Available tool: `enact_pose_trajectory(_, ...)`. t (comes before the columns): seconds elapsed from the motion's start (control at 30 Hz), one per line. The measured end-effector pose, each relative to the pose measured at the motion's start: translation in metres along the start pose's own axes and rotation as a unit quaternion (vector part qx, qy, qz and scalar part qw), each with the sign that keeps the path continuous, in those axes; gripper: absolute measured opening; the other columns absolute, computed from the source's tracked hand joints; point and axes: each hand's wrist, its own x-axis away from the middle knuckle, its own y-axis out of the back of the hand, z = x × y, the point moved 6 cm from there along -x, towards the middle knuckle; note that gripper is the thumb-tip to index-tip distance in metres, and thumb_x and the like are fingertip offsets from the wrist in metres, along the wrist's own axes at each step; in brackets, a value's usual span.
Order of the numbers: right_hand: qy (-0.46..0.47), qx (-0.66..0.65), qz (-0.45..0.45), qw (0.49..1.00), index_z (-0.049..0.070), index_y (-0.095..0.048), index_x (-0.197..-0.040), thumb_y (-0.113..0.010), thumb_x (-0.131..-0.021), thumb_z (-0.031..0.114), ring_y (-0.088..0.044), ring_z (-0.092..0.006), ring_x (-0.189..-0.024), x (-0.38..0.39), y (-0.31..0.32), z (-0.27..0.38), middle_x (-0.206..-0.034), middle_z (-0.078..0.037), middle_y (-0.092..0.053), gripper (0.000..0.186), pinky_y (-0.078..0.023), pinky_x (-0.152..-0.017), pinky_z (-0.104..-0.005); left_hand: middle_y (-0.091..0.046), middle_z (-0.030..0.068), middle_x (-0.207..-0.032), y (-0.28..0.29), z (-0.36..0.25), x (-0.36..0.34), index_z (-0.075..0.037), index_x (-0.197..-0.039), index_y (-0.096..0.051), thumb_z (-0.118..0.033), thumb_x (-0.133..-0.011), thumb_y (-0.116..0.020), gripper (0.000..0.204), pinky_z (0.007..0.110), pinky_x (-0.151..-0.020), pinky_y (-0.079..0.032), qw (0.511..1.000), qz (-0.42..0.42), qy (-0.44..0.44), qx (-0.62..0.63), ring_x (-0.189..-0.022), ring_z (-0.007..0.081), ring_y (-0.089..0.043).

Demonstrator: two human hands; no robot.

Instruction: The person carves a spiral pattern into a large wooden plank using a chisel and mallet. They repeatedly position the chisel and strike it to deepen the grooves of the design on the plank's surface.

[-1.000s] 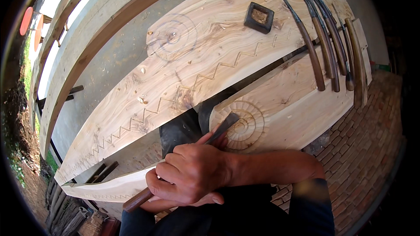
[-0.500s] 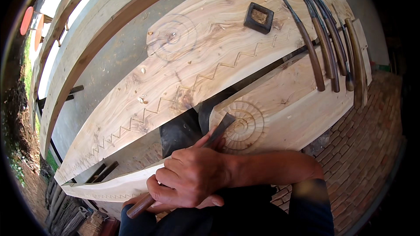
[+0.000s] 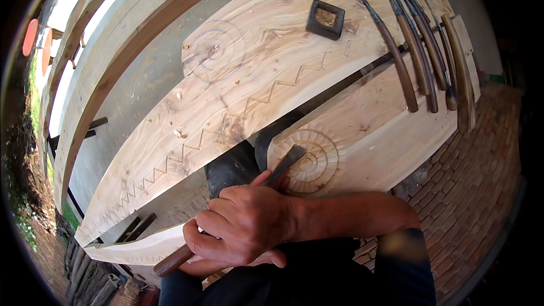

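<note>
My right hand (image 3: 243, 224) wraps round the wooden handle of a chisel (image 3: 285, 165), its butt pointing to the lower left. The wide, dark blade lies over a carved spiral rosette (image 3: 321, 161), its edge on the rings left of the centre. Mostly hidden beneath the right hand, my left hand (image 3: 261, 178) has its fingers closed at the lower part of the blade. The rosette, ringed by notched segments, is cut into the rounded end of a pale wooden board (image 3: 391, 130).
Beyond lies a larger pale board (image 3: 226, 99) with a carved zigzag, pencilled circles and wood chips. A dark square dish (image 3: 326, 20) stands on it. Several wooden-handled carving tools (image 3: 422, 51) lie across the boards at right. A curved timber (image 3: 130, 39) arches at left; brick paving (image 3: 464, 192) shows at right.
The whole view has shifted slightly, so the boards sit a little further left. The chisel's edge has moved slightly towards the rosette's centre. Both hands keep their grip.
</note>
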Motion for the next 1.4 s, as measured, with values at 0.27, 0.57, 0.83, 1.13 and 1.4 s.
enact_pose_trajectory(0.27,-0.015,0.013,-0.021,1.000,0.002,-0.065,-0.094,-0.077,-0.093,0.026,-0.052,-0.0111,-0.056,0.003,0.002,-0.008,-0.070,0.001,-0.046,0.027,-0.039,-0.048,-0.0267,-0.032,0.0270,-0.175,-0.004,-0.002,-0.004,-0.004,-0.162,-0.042,-0.036,-0.115,-0.050,0.058,0.051,-0.131,-0.041,1.000,-0.001,0.002,-0.007,-0.161,0.0416,-0.036)
enact_pose_trajectory(0.57,0.017,-0.057,-0.028,0.998,0.001,-0.065,-0.097,-0.081,-0.091,0.039,-0.054,-0.0112,-0.056,0.002,-0.003,0.003,-0.072,0.000,-0.048,0.041,-0.042,-0.048,-0.0270,-0.032,0.0270,-0.175,-0.004,0.003,-0.008,-0.004,-0.162,-0.042,-0.037,-0.115,-0.051,0.058,0.052,-0.130,-0.041,1.000,0.003,0.007,-0.011,-0.160,0.0417,-0.037)
enact_pose_trajectory(0.83,-0.006,-0.017,-0.013,1.000,0.002,-0.066,-0.098,-0.078,-0.087,0.025,-0.054,-0.0111,-0.057,-0.002,0.004,-0.004,-0.072,0.001,-0.046,0.029,-0.042,-0.048,-0.0270,-0.032,0.0270,-0.175,-0.004,0.000,-0.008,-0.004,-0.162,-0.042,-0.037,-0.115,-0.051,0.059,0.052,-0.130,-0.041,1.000,0.007,0.009,-0.016,-0.160,0.0418,-0.037)
enact_pose_trajectory(1.13,-0.042,0.002,-0.044,0.998,0.002,-0.067,-0.100,-0.080,-0.087,0.027,-0.056,-0.0126,-0.057,-0.002,0.009,-0.013,-0.072,0.000,-0.048,0.032,-0.043,-0.049,-0.0280,-0.033,0.0269,-0.175,-0.007,-0.001,-0.005,-0.004,-0.162,-0.042,-0.037,-0.114,-0.052,0.059,0.052,-0.130,-0.041,0.999,0.001,0.011,-0.031,-0.160,0.0419,-0.037)
enact_pose_trajectory(1.4,-0.008,-0.031,-0.032,0.999,0.002,-0.066,-0.101,-0.078,-0.088,0.028,-0.056,-0.0126,-0.058,0.001,0.004,-0.003,-0.073,-0.001,-0.048,0.032,-0.043,-0.048,-0.0293,-0.033,0.0269,-0.174,-0.010,0.003,-0.005,-0.004,-0.162,-0.042,-0.038,-0.114,-0.052,0.059,0.052,-0.130,-0.041,0.999,0.001,0.013,-0.037,-0.160,0.0420,-0.038)
